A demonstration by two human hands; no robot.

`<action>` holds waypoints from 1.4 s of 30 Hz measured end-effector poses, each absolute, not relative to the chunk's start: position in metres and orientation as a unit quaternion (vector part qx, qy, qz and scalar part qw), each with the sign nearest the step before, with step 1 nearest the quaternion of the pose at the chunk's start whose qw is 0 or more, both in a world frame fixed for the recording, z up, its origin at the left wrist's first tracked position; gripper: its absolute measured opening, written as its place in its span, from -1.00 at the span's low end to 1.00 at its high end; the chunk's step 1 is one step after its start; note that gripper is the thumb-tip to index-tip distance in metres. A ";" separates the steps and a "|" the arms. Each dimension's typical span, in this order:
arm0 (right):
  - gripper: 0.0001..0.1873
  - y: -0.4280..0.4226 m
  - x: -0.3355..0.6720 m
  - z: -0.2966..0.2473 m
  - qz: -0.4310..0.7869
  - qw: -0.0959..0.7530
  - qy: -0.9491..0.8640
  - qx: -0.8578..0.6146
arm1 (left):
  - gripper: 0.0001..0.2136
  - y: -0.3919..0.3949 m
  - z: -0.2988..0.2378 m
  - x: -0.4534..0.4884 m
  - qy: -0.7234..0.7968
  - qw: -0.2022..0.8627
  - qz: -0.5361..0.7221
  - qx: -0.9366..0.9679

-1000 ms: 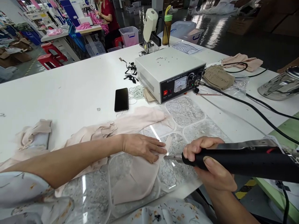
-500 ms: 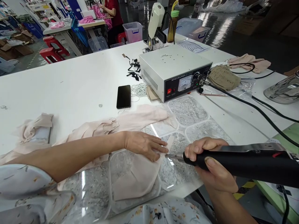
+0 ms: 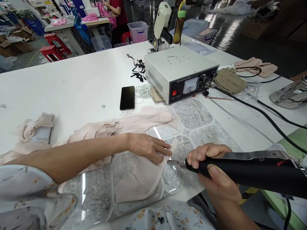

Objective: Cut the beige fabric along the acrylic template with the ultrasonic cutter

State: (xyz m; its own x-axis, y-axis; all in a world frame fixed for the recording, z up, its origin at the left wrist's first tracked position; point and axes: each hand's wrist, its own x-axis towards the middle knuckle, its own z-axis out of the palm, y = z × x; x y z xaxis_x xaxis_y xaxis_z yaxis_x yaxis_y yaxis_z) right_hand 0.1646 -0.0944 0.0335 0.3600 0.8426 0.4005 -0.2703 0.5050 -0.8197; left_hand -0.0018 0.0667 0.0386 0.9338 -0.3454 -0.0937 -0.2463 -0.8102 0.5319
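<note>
My left hand (image 3: 150, 148) lies flat, fingers stretched out, on a pale pink fabric piece (image 3: 141, 180). That cloth rests on a clear patterned mat (image 3: 94, 195) with rounded outlines. In my right hand (image 3: 216, 166) is a black handheld ultrasonic welder (image 3: 254, 172) with a thin metal tip (image 3: 176, 162). The tip points left and sits at the fabric's right edge, just below my left fingertips; whether it touches the cloth I cannot tell. More pale pink fabric (image 3: 146, 118) lies behind my left forearm.
A grey control box (image 3: 179, 70) stands behind the mat, its black cable (image 3: 259, 110) running to the right. A phone (image 3: 127, 97), coiled white cord (image 3: 143, 91) and black scraps (image 3: 138, 71) lie left of it. A glass jar (image 3: 291, 92) is at right. Another person (image 3: 120, 16) sits far back.
The welder and my right hand have shifted slightly left and down, the tip sliding along the fabric's edge. My left hand stays nearly in place on the cloth.
</note>
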 end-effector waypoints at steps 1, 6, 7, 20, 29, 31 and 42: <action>-0.88 -0.094 0.164 0.034 0.369 0.754 -0.428 -0.334 | -0.82 0.067 0.038 -0.002 -0.168 0.252 -0.083 0.949; -0.90 -0.092 0.164 0.035 0.372 0.748 -0.439 -0.331 | -0.83 0.068 0.037 -0.002 -0.196 0.208 -0.056 0.957; -0.91 -0.092 0.164 0.035 0.373 0.744 -0.445 -0.332 | -0.84 0.068 0.037 -0.002 -0.198 0.204 -0.059 0.957; -0.92 -0.095 0.160 0.038 0.388 0.735 -0.441 -0.338 | -0.87 0.066 0.041 -0.001 -0.137 0.316 -0.113 0.932; -0.91 -0.094 0.159 0.035 0.396 0.736 -0.441 -0.328 | -0.81 0.065 0.040 -0.003 -0.124 0.320 -0.088 0.935; -0.91 -0.097 0.164 0.037 0.397 0.746 -0.421 -0.328 | -0.81 0.065 0.042 -0.004 -0.120 0.326 -0.063 0.936; -0.86 -0.135 0.207 0.027 0.328 0.814 -0.282 -0.389 | -0.64 0.014 0.033 -0.029 -0.024 0.119 0.030 0.992</action>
